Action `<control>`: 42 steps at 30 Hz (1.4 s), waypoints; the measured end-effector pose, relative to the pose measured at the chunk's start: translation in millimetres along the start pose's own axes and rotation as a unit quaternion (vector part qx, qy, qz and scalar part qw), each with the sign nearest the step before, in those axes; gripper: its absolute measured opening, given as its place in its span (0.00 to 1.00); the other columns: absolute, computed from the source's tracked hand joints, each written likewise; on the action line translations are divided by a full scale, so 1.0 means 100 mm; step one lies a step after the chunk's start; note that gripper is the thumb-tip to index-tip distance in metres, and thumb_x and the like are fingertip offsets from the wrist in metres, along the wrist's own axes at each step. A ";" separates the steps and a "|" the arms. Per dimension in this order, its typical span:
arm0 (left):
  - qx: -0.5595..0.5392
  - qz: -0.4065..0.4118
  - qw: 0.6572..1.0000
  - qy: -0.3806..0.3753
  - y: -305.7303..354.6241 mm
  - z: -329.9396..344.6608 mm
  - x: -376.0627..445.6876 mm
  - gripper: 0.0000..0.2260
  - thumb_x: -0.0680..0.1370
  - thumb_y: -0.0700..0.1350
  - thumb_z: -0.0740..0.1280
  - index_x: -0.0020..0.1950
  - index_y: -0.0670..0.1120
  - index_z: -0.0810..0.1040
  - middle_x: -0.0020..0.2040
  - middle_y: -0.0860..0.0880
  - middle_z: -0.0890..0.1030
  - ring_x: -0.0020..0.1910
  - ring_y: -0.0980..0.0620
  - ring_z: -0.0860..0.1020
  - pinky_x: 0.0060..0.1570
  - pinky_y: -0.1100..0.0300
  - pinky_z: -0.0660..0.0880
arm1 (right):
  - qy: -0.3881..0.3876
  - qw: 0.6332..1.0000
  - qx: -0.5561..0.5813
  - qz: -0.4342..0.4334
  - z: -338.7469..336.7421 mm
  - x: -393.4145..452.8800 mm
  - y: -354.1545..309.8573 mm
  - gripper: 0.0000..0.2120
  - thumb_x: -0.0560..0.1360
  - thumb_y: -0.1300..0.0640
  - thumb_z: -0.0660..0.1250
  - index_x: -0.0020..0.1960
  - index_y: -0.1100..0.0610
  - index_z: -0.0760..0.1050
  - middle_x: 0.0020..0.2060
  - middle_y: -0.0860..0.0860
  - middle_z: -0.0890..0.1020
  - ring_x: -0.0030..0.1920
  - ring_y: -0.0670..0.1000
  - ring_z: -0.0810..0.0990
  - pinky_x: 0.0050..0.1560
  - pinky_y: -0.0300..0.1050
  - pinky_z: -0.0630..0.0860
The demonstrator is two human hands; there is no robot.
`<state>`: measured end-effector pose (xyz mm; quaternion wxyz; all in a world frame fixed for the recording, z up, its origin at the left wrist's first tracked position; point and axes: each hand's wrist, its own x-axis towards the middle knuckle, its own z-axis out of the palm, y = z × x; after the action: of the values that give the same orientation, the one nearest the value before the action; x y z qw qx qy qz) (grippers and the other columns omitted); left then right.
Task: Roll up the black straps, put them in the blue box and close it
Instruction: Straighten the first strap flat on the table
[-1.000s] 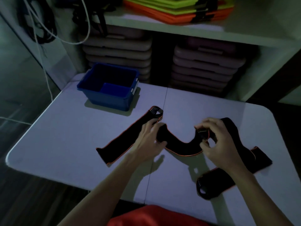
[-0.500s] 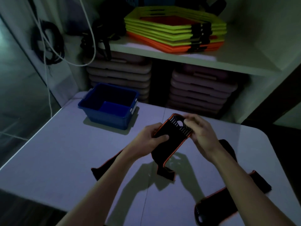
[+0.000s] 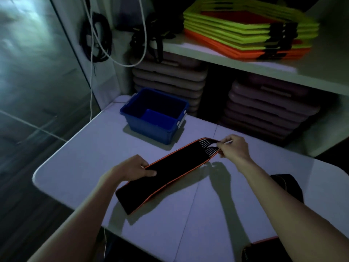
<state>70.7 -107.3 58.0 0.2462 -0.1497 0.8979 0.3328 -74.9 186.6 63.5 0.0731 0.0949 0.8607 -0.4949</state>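
A black strap with orange edging (image 3: 170,173) is stretched out flat and diagonal just above the white table (image 3: 79,159). My left hand (image 3: 132,169) pinches its long edge near the middle. My right hand (image 3: 234,150) grips its far ribbed end. A second black strap (image 3: 285,188) lies on the table to the right, partly behind my right forearm, and another dark end (image 3: 264,250) shows at the bottom right. The blue box (image 3: 147,125) stands open and empty at the back left of the table. No lid is visible.
Behind the table, shelves hold stacked pinkish step boards (image 3: 264,108) below and yellow and orange hexagon rings (image 3: 245,29) above. White and black cables (image 3: 98,40) hang at the left wall. The table's left edge drops to a dark floor.
The strap was bunched upright between both hands; it is now pulled out straight, with my left hand moved down-left along it and my right hand holding the far end. The camera view shifted.
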 end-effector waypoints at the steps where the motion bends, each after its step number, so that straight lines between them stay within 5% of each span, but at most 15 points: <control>1: -0.022 -0.007 0.999 0.023 -0.10 0.06 0.01 0.19 0.72 0.56 0.73 0.25 0.51 0.75 0.26 0.55 0.74 0.29 0.55 0.73 0.34 0.61 0.68 | -0.007 1.000 -0.011 0.012 0.09 -0.01 0.04 0.06 0.71 0.65 0.74 0.46 0.66 0.79 0.36 0.61 0.85 0.29 0.52 0.83 0.35 0.47 0.84; 7: -0.080 -0.048 0.983 0.160 -0.44 0.43 0.09 0.09 0.71 0.52 0.75 0.39 0.50 0.79 0.32 0.50 0.80 0.30 0.53 0.77 0.31 0.61 0.69 | -0.020 0.997 -0.029 0.068 0.45 0.08 0.27 0.06 0.70 0.66 0.76 0.43 0.66 0.81 0.32 0.59 0.84 0.24 0.49 0.81 0.23 0.36 0.76; 9: -0.098 -0.046 0.977 0.185 -0.48 0.51 0.13 0.05 0.73 0.46 0.74 0.43 0.52 0.78 0.34 0.50 0.81 0.35 0.50 0.79 0.33 0.61 0.70 | -0.007 0.997 -0.027 0.079 0.52 0.14 0.32 0.05 0.70 0.65 0.77 0.41 0.66 0.81 0.30 0.58 0.84 0.24 0.48 0.81 0.26 0.36 0.78; 13: -0.067 -0.034 0.973 0.216 -0.56 0.65 0.18 0.15 0.72 0.45 0.73 0.56 0.54 0.76 0.47 0.51 0.81 0.51 0.48 0.79 0.57 0.52 0.73 | 0.018 0.997 0.005 0.071 0.62 0.25 0.40 0.04 0.70 0.65 0.76 0.40 0.63 0.82 0.31 0.57 0.84 0.27 0.50 0.82 0.33 0.40 0.82; 18: 0.010 -0.079 0.973 0.218 -0.59 0.65 0.21 0.15 0.73 0.52 0.70 0.59 0.53 0.77 0.54 0.50 0.82 0.58 0.47 0.78 0.61 0.52 0.68 | 0.042 0.999 -0.006 0.007 0.71 0.29 0.55 0.02 0.71 0.62 0.74 0.42 0.57 0.82 0.37 0.53 0.84 0.41 0.53 0.85 0.49 0.54 0.84; 28: 0.021 -0.048 0.969 0.242 -0.29 0.63 0.32 0.11 0.77 0.46 0.67 0.58 0.52 0.78 0.48 0.49 0.85 0.56 0.46 0.78 0.62 0.54 0.66 | -0.007 0.994 -0.103 -0.016 0.87 0.19 0.64 0.21 0.65 0.32 0.70 0.45 0.48 0.75 0.41 0.47 0.83 0.37 0.52 0.85 0.42 0.52 0.83; 32: -0.034 -0.036 0.972 0.229 -0.19 0.57 0.36 0.08 0.77 0.45 0.66 0.56 0.53 0.78 0.45 0.51 0.82 0.45 0.48 0.80 0.48 0.51 0.79 | -0.001 0.988 -0.148 -0.043 0.85 0.24 0.63 0.04 0.73 0.52 0.69 0.44 0.52 0.78 0.37 0.52 0.83 0.36 0.54 0.84 0.41 0.50 0.83; 35: -0.065 -0.025 0.974 0.216 -0.16 0.55 0.43 0.08 0.77 0.43 0.66 0.54 0.53 0.77 0.41 0.52 0.81 0.40 0.50 0.80 0.43 0.49 0.81 | 0.052 0.993 -0.107 -0.010 0.81 0.35 0.63 0.03 0.74 0.56 0.68 0.44 0.56 0.77 0.39 0.56 0.83 0.37 0.56 0.83 0.41 0.47 0.81; 42: 0.038 -0.076 0.981 0.177 -0.33 0.68 0.41 0.17 0.75 0.47 0.68 0.64 0.51 0.74 0.58 0.47 0.76 0.61 0.44 0.74 0.61 0.48 0.73 | 0.041 0.996 -0.080 0.003 0.78 0.40 0.70 0.11 0.72 0.50 0.71 0.48 0.55 0.75 0.38 0.55 0.84 0.42 0.55 0.82 0.49 0.48 0.79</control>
<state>73.8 -90.3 -26.1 0.1132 -0.2642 0.9255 0.2467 -94.6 157.7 -42.9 0.0465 0.1111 0.8996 -0.4197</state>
